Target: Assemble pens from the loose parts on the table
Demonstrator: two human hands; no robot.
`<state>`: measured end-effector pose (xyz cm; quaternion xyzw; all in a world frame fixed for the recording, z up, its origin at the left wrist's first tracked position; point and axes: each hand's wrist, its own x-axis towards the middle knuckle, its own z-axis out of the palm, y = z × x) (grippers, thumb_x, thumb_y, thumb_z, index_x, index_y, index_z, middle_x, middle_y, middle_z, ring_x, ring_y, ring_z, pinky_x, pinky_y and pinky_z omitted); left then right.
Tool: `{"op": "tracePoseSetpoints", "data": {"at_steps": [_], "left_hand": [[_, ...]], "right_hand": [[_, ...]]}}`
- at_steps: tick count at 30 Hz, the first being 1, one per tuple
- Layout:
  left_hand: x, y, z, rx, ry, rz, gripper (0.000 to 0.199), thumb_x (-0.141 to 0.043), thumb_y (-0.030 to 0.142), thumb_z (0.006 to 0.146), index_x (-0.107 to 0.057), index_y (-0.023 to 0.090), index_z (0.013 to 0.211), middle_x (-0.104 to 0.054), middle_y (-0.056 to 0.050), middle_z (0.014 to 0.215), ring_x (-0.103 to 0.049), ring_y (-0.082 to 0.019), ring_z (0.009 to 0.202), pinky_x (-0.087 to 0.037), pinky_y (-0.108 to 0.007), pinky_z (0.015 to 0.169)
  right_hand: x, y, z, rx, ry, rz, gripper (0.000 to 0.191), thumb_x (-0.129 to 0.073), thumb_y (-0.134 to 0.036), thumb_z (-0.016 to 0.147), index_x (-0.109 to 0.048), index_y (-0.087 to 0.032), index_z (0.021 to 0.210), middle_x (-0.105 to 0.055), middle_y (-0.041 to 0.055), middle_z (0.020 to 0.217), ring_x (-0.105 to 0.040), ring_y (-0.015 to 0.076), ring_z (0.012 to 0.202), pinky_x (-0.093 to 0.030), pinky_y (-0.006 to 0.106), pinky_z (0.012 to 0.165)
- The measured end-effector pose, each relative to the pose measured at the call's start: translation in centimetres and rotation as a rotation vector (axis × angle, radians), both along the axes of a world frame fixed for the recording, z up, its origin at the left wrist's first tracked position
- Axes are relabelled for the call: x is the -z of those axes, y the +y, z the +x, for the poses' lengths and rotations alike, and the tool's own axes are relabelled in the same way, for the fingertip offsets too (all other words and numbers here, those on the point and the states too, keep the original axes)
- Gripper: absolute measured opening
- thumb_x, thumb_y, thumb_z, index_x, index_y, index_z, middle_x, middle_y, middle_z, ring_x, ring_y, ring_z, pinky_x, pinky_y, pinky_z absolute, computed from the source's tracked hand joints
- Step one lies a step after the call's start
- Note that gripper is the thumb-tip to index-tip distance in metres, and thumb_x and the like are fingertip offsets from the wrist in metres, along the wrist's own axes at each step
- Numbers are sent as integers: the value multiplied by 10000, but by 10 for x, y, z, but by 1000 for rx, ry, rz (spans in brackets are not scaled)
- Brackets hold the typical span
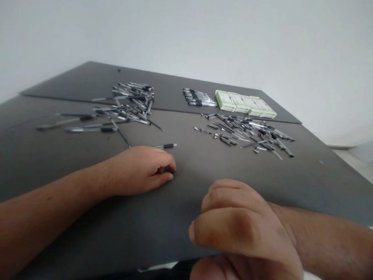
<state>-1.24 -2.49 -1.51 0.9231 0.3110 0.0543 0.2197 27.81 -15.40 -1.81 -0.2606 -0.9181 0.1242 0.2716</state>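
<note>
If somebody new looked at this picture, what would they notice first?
Probably the right hand, big and close at the bottom, and the left hand, a bit farther off. Next, the messy pile of pens on the left and scattered pen parts on the right. Behind those parts, pale green boxes stand out against the dark table.

right hand (244, 225): cut off below | box labels (225, 97): unreadably small
</note>
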Motion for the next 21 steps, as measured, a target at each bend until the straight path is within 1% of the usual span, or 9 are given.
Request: {"op": "tracePoseSetpoints", "data": {"at_steps": [2,4,7,10,14,16,18,19,21], "left_hand": [[-1,0,0,0,23,2,185,-735,340,1056,-865,280,1174,-870,-39,1049,-796,-260,950,-516,-366,818],[-2,-1,1,2,37,10,197,-722,349,1061,-862,277,1180,-867,-37,1048,-796,-258,949,-515,-365,809],[-3,-1,2,-2,45,20,220,-714,364,1062,-859,277,1203,-866,-40,1046,-796,-263,946,-517,-370,804],[-3,-1,2,-3,56,8,238,-702,371,1064,-858,279,1219,-874,-48,1071,-802,-268,965,-526,-376,815],[-1,0,0,6,47,10,243,-687,384,1061,-857,285,1203,-876,-51,1076,-802,-277,963,-525,-382,799],[1,1,-2,6,40,15,235,-691,389,1060,-857,291,1192,-875,-48,1071,-801,-277,961,-524,-381,795],[4,2,-2,12,31,20,224,-701,389,1057,-858,295,1187,-872,-42,1055,-797,-271,948,-522,-377,791],[4,3,-3,16,24,24,225,-703,389,1055,-858,295,1188,-871,-40,1046,-794,-267,939,-519,-375,785],[4,3,-3,19,17,28,236,-695,390,1058,-860,290,1193,-871,-41,1044,-791,-263,932,-517,-375,775]], "right_hand": [[-4,-4,-4,72,203,-75,550,-984,-631,903,-773,-500,1394,-819,-41,835,-767,279,657,-734,520,658],[-11,-14,-9,148,378,-100,661,-1082,-498,847,-754,-451,1418,-813,-35,828,-793,292,685,-743,526,709],[-21,-29,-18,213,486,-100,622,-1091,-390,833,-767,-432,1362,-818,-28,834,-819,323,721,-756,567,758],[-24,-35,-26,286,502,-112,543,-1063,-380,849,-783,-443,1310,-840,-14,879,-829,339,736,-761,592,754],[-20,-37,-31,318,484,-75,441,-1014,-431,903,-786,-451,1280,-837,-21,868,-819,328,708,-769,600,755],[-16,-37,-30,350,481,-67,510,-1029,-413,872,-781,-469,1313,-840,-29,873,-827,336,719,-774,603,760],[-10,-36,-27,362,502,-68,674,-1062,-394,803,-770,-511,1400,-834,-40,855,-834,358,728,-769,606,723],[-6,-34,-24,349,512,-67,756,-1075,-395,773,-762,-537,1446,-824,-45,833,-834,370,729,-761,607,693],[0,-29,-17,257,525,-5,817,-1081,-454,745,-763,-599,1484,-783,-62,763,-803,367,675,-723,591,586]]}}
